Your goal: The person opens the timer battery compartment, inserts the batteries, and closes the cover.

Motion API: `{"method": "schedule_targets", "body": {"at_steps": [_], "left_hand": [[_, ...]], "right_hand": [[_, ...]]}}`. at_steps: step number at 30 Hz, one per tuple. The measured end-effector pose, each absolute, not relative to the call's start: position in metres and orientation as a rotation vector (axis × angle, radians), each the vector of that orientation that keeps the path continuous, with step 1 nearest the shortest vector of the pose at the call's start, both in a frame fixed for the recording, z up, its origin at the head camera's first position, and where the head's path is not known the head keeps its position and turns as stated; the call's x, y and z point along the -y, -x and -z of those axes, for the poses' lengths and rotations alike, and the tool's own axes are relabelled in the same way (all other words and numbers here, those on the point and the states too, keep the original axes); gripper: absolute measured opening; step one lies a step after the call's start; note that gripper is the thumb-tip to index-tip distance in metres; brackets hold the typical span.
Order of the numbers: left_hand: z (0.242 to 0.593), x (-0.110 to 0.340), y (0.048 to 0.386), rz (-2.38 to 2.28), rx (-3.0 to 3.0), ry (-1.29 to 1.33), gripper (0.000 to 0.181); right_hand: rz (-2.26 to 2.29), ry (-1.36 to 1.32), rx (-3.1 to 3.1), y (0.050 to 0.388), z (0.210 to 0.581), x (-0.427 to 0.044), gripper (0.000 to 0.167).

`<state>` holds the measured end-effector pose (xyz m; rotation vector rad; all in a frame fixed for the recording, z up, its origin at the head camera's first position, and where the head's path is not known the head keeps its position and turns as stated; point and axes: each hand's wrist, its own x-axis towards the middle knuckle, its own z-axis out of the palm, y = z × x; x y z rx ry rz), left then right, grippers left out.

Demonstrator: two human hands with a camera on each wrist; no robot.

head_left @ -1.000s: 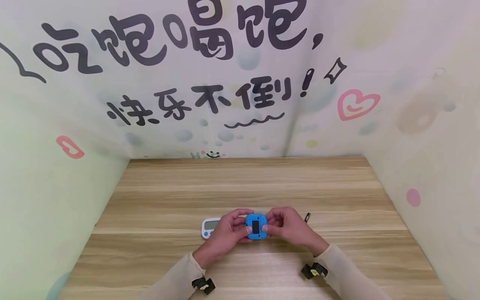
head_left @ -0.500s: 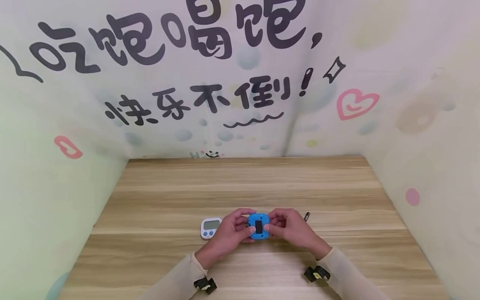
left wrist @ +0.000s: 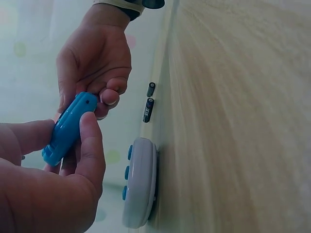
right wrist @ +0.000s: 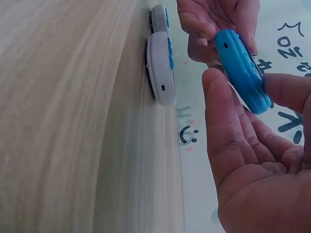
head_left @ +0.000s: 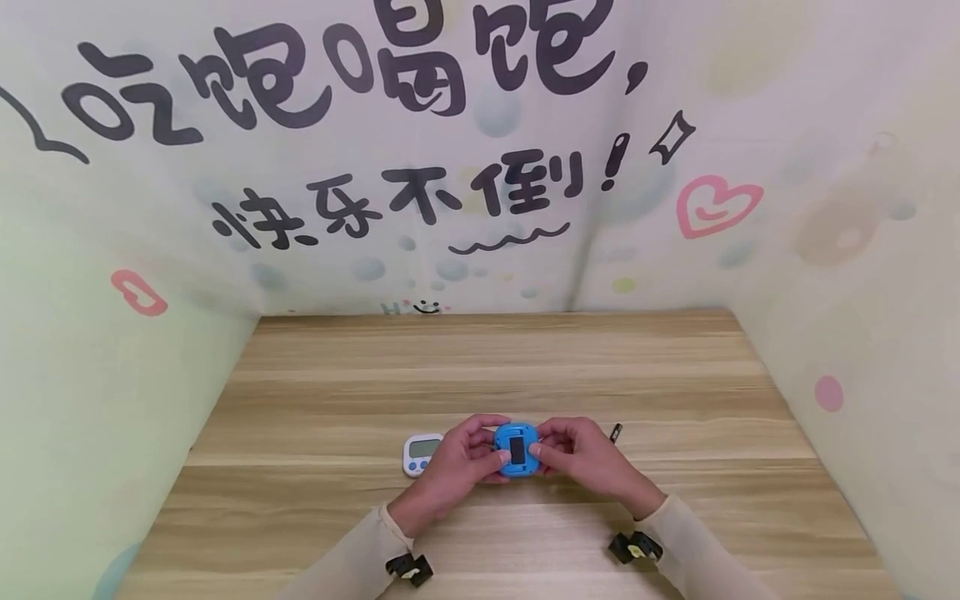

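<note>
A blue digital timer [head_left: 517, 451] is held above the table, its back with a dark rectangular panel facing up. My left hand [head_left: 452, 468] grips its left side, thumb on the back and fingers beneath. On the other side my right hand [head_left: 590, 458] pinches the edge, its thumb [right wrist: 286, 91] pressing the back and fingers behind. Next to the left hand lies a white timer [head_left: 422, 452] with blue buttons, partly covered by that hand. Two white timers show in the right wrist view, a nearer one [right wrist: 161, 68] and a farther one [right wrist: 159, 18].
Two small dark batteries, one [left wrist: 151, 89] and another [left wrist: 148, 110], lie on the wood-grain table [head_left: 495, 367] beyond the right hand. Printed walls [head_left: 480, 275] enclose the table at the back and both sides.
Both hands and the blue timer have shifted slightly right since a second ago. The right thumb has slid a little up along the timer's back. Both hands keep their hold.
</note>
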<state>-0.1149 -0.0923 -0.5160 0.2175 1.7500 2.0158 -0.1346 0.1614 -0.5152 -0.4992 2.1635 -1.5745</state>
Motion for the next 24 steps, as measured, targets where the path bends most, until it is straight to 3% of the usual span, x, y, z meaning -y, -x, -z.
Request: {"method": "schedule_targets", "body": {"at_steps": [24], "left_hand": [[0.5085,0.0961,0.1169,-2.003,-2.030,-0.218,0.043]], "right_hand": [[1.727,0.565,-2.237,0.1321,0.5079,-0.1582,0.021]]}}
